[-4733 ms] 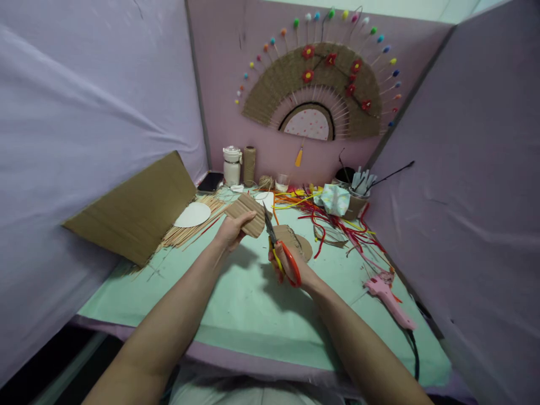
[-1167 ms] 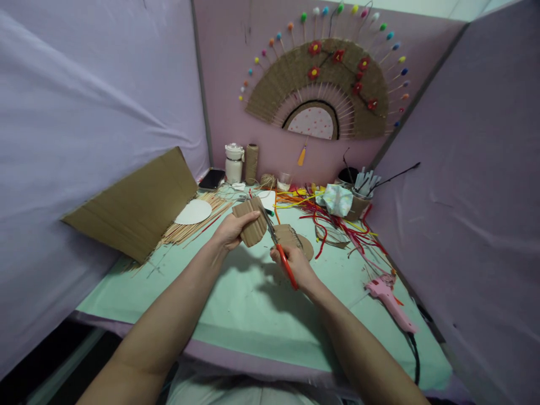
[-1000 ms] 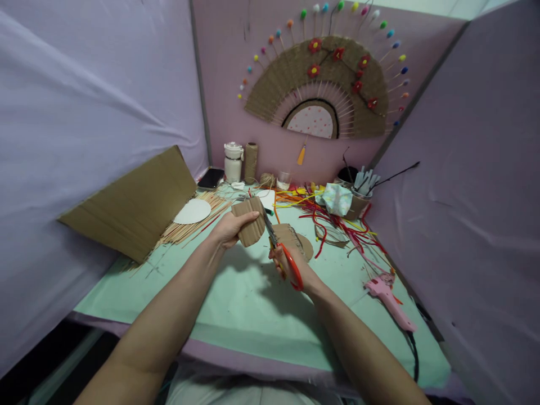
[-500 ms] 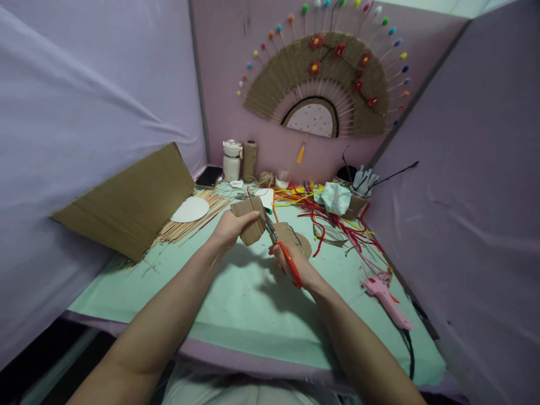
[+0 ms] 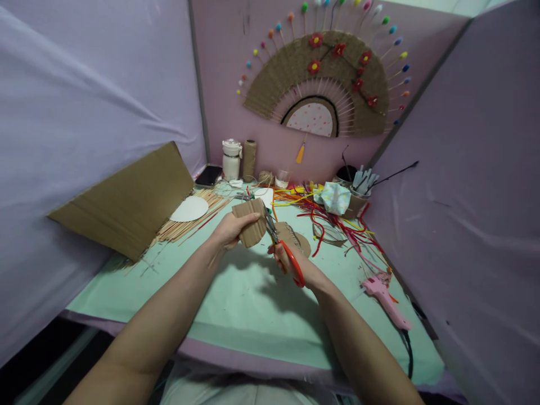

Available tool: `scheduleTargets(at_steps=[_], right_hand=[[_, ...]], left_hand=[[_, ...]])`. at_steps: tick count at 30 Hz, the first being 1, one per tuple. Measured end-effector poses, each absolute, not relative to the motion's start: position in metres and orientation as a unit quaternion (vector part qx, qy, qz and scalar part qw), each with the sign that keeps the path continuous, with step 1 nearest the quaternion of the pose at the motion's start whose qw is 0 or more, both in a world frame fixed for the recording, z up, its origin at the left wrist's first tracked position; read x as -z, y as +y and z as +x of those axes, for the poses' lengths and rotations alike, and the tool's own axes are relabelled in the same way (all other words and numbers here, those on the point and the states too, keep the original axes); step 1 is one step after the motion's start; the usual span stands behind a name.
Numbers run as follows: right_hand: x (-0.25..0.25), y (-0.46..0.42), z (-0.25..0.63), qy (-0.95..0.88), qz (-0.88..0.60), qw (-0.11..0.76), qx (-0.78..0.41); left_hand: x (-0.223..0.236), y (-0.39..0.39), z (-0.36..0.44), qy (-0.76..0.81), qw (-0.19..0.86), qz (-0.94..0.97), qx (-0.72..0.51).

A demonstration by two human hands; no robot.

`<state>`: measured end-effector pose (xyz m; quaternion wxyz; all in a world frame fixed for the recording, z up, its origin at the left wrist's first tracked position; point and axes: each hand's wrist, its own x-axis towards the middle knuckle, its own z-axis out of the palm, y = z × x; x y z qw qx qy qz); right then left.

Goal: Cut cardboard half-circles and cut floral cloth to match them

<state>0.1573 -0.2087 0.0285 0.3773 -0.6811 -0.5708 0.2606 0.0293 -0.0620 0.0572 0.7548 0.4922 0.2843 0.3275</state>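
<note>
Above the green tabletop (image 5: 236, 315), scissors (image 5: 274, 235) meet ribbed, rounded cardboard (image 5: 252, 229).

One left hand (image 5: 230, 229) and one right hand (image 5: 306, 264) make two hands, with one pair of scissors (image 5: 296, 263) and one hand-held piece of corrugated cardboard (image 5: 250, 226). Also counted are one big cardboard sheet (image 5: 122, 202), two white flat shapes (image 5: 189, 209), one phone (image 5: 209, 175), one lidded jar (image 5: 232, 163), one brown tube (image 5: 250, 161), one ball of twine (image 5: 266, 179), one clear cup (image 5: 282, 179), two dark twigs (image 5: 396, 171) and one pink glue gun (image 5: 386, 301). The wall (image 5: 225, 95) has one fan (image 5: 287, 62), one orange tassel (image 5: 301, 153), six larger red flowers (image 5: 315, 40) plus one small red bloom (image 5: 360, 71), and roughly two dozen coloured balls (image 5: 304, 8), some cropped by the upper edge. Thin sticks (image 5: 179, 228) and fuzzy stems (image 5: 304, 198) lie too thick and tangled to count
</note>
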Motion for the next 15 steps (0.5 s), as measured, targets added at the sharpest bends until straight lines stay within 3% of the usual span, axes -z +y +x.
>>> scheduleTargets(at_steps=[15], right_hand=[[-0.0296, -0.2105, 0.1597, -0.595, -0.669, 0.357, -0.266]], left_hand=[[-0.0557, -0.0631, 0.0277, 0.279, 0.764, 0.515, -0.270]])
